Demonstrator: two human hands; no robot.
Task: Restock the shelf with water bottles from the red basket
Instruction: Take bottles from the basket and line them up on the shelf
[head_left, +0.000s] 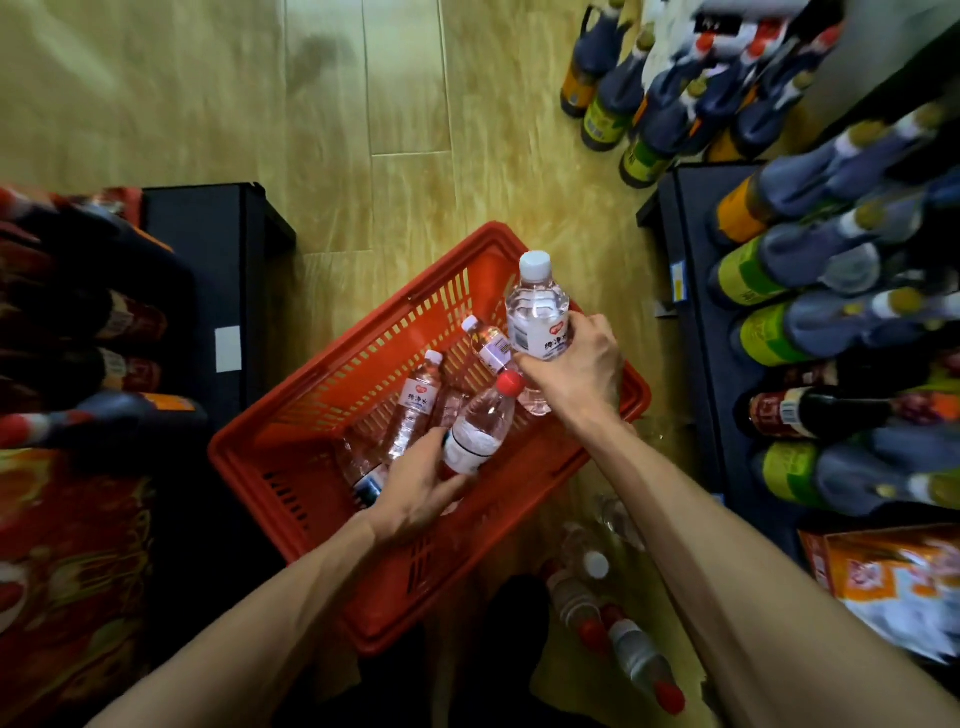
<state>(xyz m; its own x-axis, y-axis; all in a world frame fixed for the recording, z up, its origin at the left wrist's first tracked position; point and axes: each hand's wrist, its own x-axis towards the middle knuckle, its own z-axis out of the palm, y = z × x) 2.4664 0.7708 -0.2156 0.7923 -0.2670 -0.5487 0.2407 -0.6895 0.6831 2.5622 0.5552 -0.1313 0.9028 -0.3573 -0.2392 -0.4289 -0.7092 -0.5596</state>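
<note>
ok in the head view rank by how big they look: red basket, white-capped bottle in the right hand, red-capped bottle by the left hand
1. red basket
2. and 3. white-capped bottle and red-capped bottle: look alike; nearness to the camera makes ranking unsure.

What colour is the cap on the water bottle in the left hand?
Red; the red-capped clear plastic water bottle shows best in the head view.

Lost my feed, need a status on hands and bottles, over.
Right hand grips white-cap bottle, lifted over basket. Left hand grips red-cap bottle inside it. More bottles left in basket. Nothing blocking.
</note>
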